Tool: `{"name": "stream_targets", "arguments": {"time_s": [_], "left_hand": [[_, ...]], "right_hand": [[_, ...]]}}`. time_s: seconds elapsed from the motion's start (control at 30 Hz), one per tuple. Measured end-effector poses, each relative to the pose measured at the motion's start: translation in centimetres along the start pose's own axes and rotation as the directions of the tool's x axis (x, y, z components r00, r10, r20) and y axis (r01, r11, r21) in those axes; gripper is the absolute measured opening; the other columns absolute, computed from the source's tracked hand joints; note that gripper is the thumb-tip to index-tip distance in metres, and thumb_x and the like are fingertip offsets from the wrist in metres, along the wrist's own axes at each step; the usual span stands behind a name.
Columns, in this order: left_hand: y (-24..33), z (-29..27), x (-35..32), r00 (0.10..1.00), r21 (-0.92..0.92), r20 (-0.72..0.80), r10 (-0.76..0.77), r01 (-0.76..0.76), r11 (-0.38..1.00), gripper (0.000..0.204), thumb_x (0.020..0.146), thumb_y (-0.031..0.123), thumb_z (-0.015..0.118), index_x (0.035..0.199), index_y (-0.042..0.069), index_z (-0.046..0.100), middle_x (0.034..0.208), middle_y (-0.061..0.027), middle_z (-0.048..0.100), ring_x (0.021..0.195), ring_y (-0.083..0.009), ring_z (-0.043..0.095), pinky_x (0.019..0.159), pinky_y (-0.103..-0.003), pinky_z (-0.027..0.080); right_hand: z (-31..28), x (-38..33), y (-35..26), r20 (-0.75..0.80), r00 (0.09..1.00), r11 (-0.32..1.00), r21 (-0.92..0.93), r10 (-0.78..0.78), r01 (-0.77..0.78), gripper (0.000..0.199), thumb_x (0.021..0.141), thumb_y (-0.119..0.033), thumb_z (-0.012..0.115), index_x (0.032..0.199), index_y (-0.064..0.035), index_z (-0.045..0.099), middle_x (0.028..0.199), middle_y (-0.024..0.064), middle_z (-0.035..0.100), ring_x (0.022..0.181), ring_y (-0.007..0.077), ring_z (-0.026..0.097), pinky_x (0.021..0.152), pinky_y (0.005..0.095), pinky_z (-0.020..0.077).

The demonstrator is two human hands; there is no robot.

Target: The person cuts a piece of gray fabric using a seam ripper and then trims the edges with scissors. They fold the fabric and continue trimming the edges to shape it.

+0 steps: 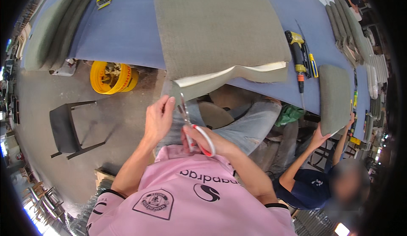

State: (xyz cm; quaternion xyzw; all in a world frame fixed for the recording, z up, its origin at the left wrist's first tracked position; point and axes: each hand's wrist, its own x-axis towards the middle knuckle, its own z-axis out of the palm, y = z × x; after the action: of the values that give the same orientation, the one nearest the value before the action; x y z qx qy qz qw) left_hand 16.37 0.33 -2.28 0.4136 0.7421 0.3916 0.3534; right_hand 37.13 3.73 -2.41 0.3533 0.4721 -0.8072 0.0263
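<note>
A padded seat cushion [220, 28] in grey-green fabric lies on the blue-covered table, overhanging its near edge. Along its near side a loose fabric flap [197, 89] hangs down, with a strip of white lining showing above it. At the flap's left corner my left hand [159, 119] is closed, thumb and fingertips pinched together on the fabric edge. My right hand [207, 139] grips scissors [204, 142] with white and red handles. Their blades are parted and point up toward that same corner, close beside my left fingers.
A yellow bucket [96, 77] with scraps stands at the left, near a black stool [65, 128]. Stacked cushions [55, 28] lie at far left. A yellow-black power driver [296, 51] is at the right. Beside me a co-worker [303, 181] holds another cushion [334, 98].
</note>
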Motion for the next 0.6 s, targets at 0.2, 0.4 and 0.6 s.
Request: {"name": "stream_targets", "arguments": {"time_s": [0.2,0.4,0.6], "left_hand": [[0.1,-0.1,-0.1,0.999,0.079,-0.016,0.027,-0.026,0.997,0.038,0.111,0.025,0.060,0.086,-0.002,0.053,0.067,-0.0188,0.044,0.060,-0.0249,0.037,0.058,-0.042,0.041],[0.3,-0.5,0.1,0.999,0.094,-0.008,0.046,-0.046,0.995,0.036,0.110,0.024,0.061,0.085,-0.001,0.054,0.069,-0.0204,0.047,0.060,-0.0322,0.041,0.059,-0.044,0.042],[0.8,-0.6,0.2,0.994,0.156,-0.016,0.107,-0.103,0.982,0.034,0.107,0.020,0.063,0.083,-0.001,0.054,0.070,-0.0224,0.052,0.061,-0.0391,0.050,0.059,-0.046,0.043]], "right_hand": [[1.5,1.6,0.0,-0.029,0.996,0.994,-0.068,-0.089,0.087,0.062,0.116,-0.059,0.036,0.098,-0.0061,0.063,0.083,0.0067,0.068,0.077,0.0150,0.063,0.072,0.0314,0.0459],[2.5,2.3,1.4,-0.076,0.981,0.984,-0.024,-0.177,0.176,0.063,0.115,-0.054,0.042,0.082,-0.0036,0.060,0.068,0.0084,0.062,0.066,0.0184,0.062,0.064,0.0345,0.0470],[2.2,2.5,2.2,0.134,0.964,0.843,0.523,-0.230,0.129,0.063,0.114,-0.055,0.043,0.078,-0.0062,0.059,0.062,0.0079,0.059,0.059,0.0199,0.059,0.061,0.0342,0.0459]]}}
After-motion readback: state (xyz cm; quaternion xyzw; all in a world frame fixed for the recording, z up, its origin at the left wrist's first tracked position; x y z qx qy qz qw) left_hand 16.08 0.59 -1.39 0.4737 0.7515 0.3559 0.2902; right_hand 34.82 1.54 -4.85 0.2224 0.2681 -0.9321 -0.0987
